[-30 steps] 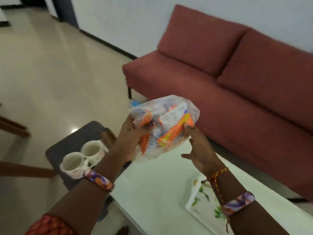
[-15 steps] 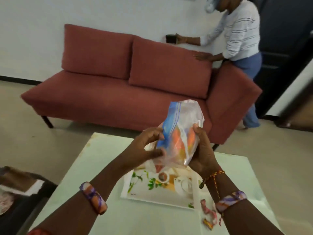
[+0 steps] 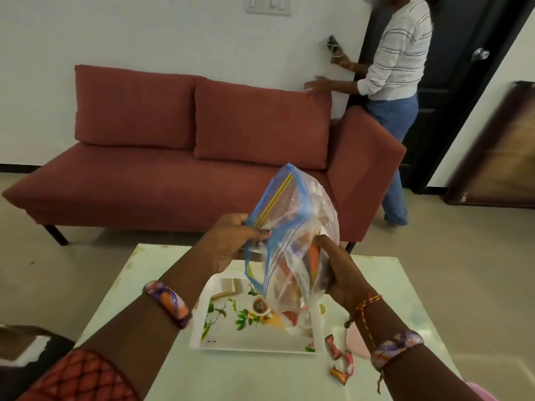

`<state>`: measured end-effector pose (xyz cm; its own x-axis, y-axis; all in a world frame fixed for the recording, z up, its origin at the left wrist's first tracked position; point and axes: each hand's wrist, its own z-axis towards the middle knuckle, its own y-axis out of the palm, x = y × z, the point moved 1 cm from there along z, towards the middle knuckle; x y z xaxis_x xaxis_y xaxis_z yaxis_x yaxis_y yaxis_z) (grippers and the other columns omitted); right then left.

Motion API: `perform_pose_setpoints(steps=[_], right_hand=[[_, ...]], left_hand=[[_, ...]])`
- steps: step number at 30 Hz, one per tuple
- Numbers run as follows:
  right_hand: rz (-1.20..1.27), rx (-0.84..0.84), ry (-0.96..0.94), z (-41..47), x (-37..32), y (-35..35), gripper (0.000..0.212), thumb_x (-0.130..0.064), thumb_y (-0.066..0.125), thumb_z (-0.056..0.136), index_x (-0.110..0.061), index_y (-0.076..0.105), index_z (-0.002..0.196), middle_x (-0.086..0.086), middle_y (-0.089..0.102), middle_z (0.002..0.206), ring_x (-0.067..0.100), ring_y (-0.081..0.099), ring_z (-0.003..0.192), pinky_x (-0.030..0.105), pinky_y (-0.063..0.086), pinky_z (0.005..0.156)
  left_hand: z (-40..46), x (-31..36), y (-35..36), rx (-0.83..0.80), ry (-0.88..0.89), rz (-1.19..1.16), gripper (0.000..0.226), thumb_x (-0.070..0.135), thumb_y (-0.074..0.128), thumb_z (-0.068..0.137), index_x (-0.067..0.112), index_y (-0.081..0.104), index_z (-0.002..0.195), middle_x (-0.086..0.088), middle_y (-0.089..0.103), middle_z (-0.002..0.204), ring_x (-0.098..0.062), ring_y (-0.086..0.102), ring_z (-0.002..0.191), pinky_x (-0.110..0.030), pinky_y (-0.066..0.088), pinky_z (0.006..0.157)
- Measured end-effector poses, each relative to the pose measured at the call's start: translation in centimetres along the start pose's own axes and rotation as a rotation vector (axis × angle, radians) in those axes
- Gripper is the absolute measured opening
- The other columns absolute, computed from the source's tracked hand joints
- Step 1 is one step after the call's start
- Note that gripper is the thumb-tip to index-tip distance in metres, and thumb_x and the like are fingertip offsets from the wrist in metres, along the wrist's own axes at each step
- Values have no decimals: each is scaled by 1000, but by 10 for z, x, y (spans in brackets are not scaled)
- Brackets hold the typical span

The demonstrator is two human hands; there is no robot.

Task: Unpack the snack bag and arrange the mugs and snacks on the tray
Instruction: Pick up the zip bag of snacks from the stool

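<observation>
The crinkly clear zip bag (image 3: 292,235) has risen, left hand (image 3: 228,241) pinching its rim, right hand (image 3: 335,273) gripping its side.

I see the snack bag (image 3: 292,241) up in the air, over the far side of the tray (image 3: 249,341). It is a clear plastic bag with a blue zip strip and yellow lines at its mouth. The mouth points up and is pulled open. My left hand (image 3: 228,244) pinches one side of the mouth and my right hand (image 3: 340,273) grips the other side. Inside I see orange packets, but I cannot tell what they are. The tray is white with leaves and fruit painted on it. It lies flat in the middle of the table (image 3: 144,287). Three small wrapped sweets (image 3: 338,361) lie on the table just beside the tray's near right corner.
</observation>
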<state>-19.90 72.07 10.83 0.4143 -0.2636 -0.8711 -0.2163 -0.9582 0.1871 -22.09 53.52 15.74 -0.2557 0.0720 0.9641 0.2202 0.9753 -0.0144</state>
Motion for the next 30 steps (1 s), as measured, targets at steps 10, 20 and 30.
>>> perform_pose_setpoints(steps=[10, 20, 30], right_hand=[[-257, 159, -7, -3, 41, 2, 56, -48, 53, 86, -12, 45, 129, 6, 53, 121, 21, 52, 104, 45, 43, 99], [-552, 292, -5, 12, 70, -60, 40, 10, 56, 75, -2, 52, 113, 17, 57, 81, 19, 53, 44, 25, 52, 39], [-1297, 241, -168, -13, 68, -51, 59, -24, 68, 73, -13, 47, 127, 13, 52, 124, 33, 47, 116, 41, 44, 89]], left_hand=[[-1, -56, 12, 158, 2, 394, 15, -3, 65, 74, 10, 63, 81, -11, 63, 72, -19, 63, 57, -25, 53, 38], [-12, -93, -22, 371, -115, 505, 11, 14, 58, 86, 6, 60, 79, -24, 65, 85, -43, 68, 75, -48, 59, 60], [-19, -109, 16, 127, -13, 746, 32, 24, 50, 91, -6, 63, 91, -28, 69, 86, -42, 67, 58, -43, 56, 54]])
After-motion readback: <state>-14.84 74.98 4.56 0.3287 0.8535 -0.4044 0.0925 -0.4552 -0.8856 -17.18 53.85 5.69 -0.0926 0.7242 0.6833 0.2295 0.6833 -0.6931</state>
